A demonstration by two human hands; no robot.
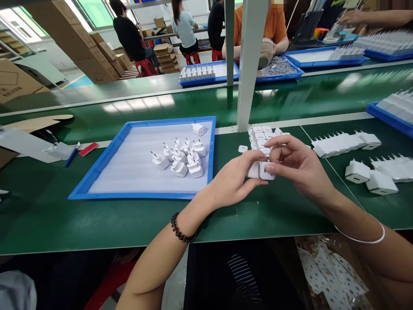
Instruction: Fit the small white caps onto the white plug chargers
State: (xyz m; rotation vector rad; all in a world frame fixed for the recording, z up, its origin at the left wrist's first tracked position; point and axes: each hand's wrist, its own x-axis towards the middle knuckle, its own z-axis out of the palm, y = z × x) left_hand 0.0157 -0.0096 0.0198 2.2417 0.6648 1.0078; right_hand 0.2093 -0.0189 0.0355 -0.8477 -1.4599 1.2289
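Observation:
My left hand (234, 178) is closed around a white charger plug (261, 170), held just above the green table. My right hand (295, 163) pinches the same plug from the right with thumb and forefinger, its other fingers curled. Directly behind my hands lies a small block of white plugs (261, 135) set in rows. To the left, a blue tray (106, 157) with a white liner holds a cluster of several loose white plugs (180, 157).
More white plugs (345, 142) lie in a row and loose at the right. A grey post (250, 64) stands behind my hands. A blue pen (71, 156) and cardboard (35, 124) lie at left. Other people sit across the belt with blue trays (209, 73).

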